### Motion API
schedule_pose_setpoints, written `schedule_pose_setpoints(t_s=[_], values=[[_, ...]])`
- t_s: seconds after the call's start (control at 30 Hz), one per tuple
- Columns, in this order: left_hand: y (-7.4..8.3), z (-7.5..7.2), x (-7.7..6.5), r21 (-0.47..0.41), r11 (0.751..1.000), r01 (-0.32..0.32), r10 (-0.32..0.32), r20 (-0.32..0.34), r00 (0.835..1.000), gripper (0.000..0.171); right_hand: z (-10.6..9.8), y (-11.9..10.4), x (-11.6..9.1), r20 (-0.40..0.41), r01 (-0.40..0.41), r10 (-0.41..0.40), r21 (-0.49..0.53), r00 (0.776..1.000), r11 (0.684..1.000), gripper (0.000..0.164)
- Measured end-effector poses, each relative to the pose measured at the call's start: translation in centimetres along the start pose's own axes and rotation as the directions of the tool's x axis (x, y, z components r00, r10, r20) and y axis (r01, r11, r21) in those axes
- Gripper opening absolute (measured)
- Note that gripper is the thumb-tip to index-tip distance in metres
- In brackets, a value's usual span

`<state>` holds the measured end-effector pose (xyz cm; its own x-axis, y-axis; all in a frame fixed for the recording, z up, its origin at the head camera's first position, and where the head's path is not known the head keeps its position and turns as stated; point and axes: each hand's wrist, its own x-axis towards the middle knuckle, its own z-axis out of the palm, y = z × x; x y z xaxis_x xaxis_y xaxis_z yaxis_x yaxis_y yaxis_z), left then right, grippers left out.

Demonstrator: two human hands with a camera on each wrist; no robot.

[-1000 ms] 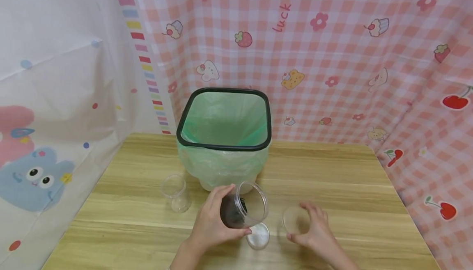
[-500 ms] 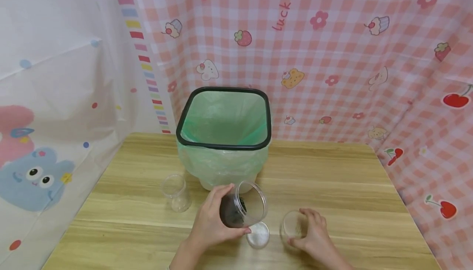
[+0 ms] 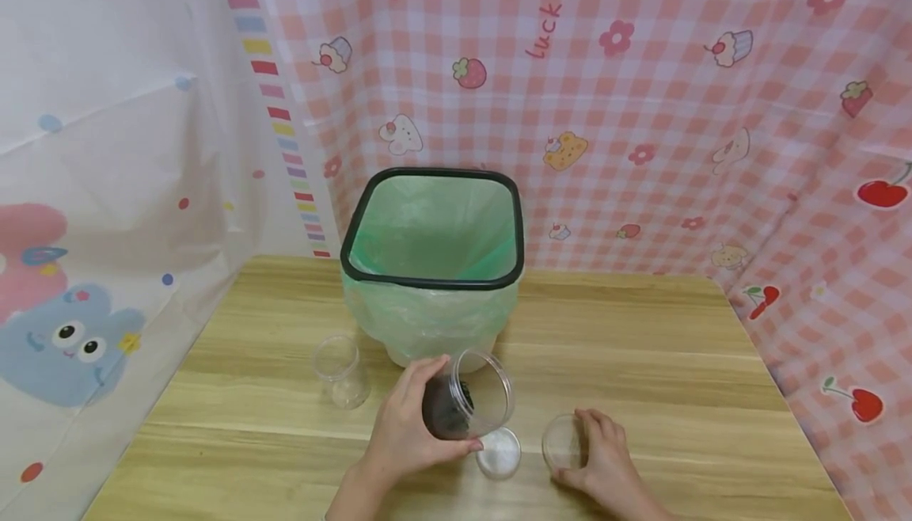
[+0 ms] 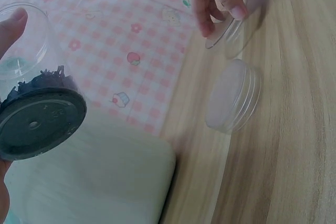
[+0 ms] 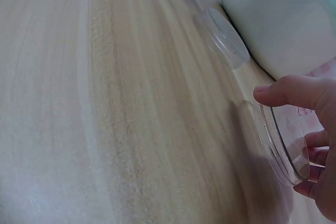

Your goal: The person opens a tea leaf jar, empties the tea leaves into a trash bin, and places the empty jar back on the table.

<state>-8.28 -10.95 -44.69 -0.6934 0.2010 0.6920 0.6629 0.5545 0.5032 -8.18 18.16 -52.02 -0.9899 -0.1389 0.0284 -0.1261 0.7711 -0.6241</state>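
Observation:
My left hand (image 3: 402, 434) grips a clear plastic jar (image 3: 443, 410), tilted with its uncovered mouth to the right. Dark, shredded-looking bits (image 4: 44, 82) lie at the bottom of this jar; their kind is unclear. To the right, my right hand (image 3: 604, 458) holds a round clear lid (image 3: 563, 443) by its edge, thumb on one side and fingers on the other, low over the table; whether it touches the wood I cannot tell. A second clear lid (image 3: 499, 454) lies flat on the table between the hands, just below the jar.
Behind the hands stands a bin with a black rim (image 3: 431, 284) and a pale green liner bag. Another clear jar (image 3: 345, 386) stands uncovered to the left of my left hand. A checked pink curtain (image 3: 606, 93) hangs behind the wooden table (image 3: 641, 331).
My right hand has come down and slightly left, nearer to me, lowering the lid toward the table. The left hand and its tilted jar have stayed almost still.

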Motion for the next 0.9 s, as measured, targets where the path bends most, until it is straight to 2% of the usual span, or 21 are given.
schedule_pose_setpoints(t_s=[0.33,0.9], values=[[-0.14,0.01,-0.04,-0.001,1.000,0.006,-0.006,-0.002,1.000,0.098,0.59,0.43,-0.17,-0.009,0.026,-0.026,-0.036,1.000,0.999,0.093],[-0.29,0.03,-0.20,0.005,1.000,0.015,-0.015,0.002,1.000,0.098,0.25,-0.19,-0.10,0.068,0.033,-0.024,-0.129,0.997,0.991,0.090]])
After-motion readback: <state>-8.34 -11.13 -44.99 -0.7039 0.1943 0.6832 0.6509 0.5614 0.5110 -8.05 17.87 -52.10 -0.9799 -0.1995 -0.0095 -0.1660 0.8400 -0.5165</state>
